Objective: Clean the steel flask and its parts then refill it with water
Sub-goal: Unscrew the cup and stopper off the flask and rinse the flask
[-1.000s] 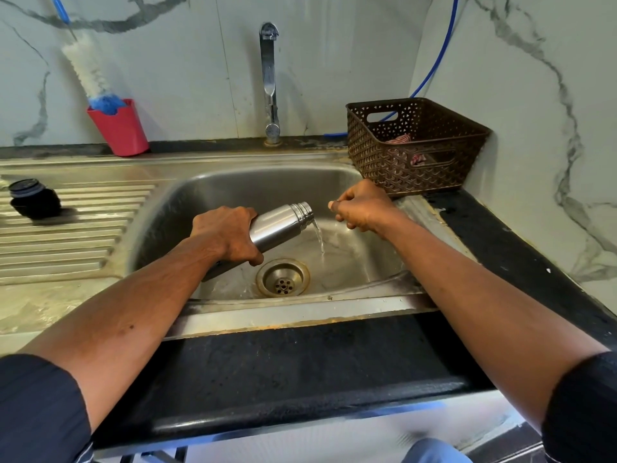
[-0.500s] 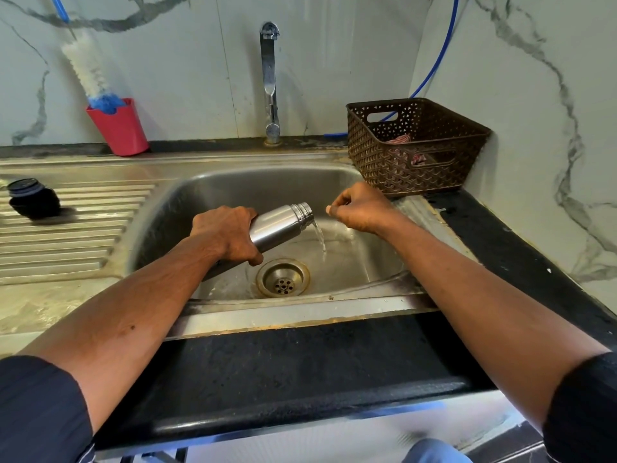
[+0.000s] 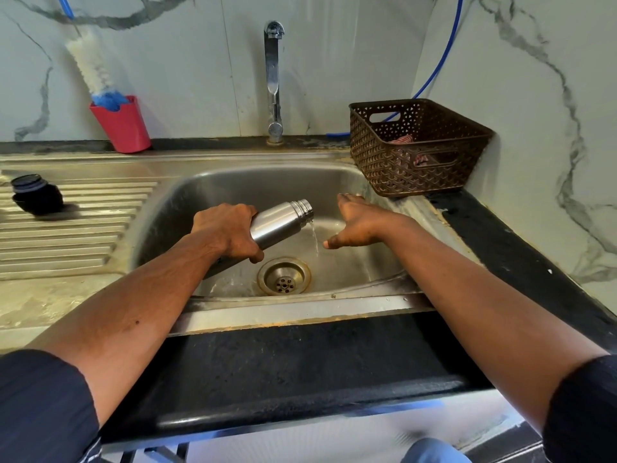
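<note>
My left hand [image 3: 230, 228] is wrapped round the body of the steel flask [image 3: 280, 222], which I hold tilted over the sink [image 3: 253, 185], its open threaded mouth pointing right and slightly away from me, so that a thin stream of water [image 3: 314, 238] drains out and lands in the basin just right of the drain [image 3: 283, 277]. I judge this to be the emptying of rinse water, with the refill not yet begun. My right hand [image 3: 360, 225] hangs spread and relaxed just beside the stream, holding nothing, apart from the flask and from my other hand; it looks ready either to catch the flow or to reach for something. The black cap [image 3: 35, 195] sits by itself on the ribbed drainboard [image 3: 83, 228] far to my left, out of the wet. The tap [image 3: 273, 81] stands behind the basin, and I see no water coming from it. A red cup [image 3: 123, 127] against the wall holds a long bottle brush [image 3: 93, 75], bristles up. At the right corner a brown woven basket [image 3: 417, 152] sits on the sink's edge with a striped cloth [image 3: 402, 140] inside. The steel is stained and wet, the counter [image 3: 300, 379] in front is dark stone, the walls are pale marble, and a blue hose [image 3: 444, 51] runs down behind the basket.
</note>
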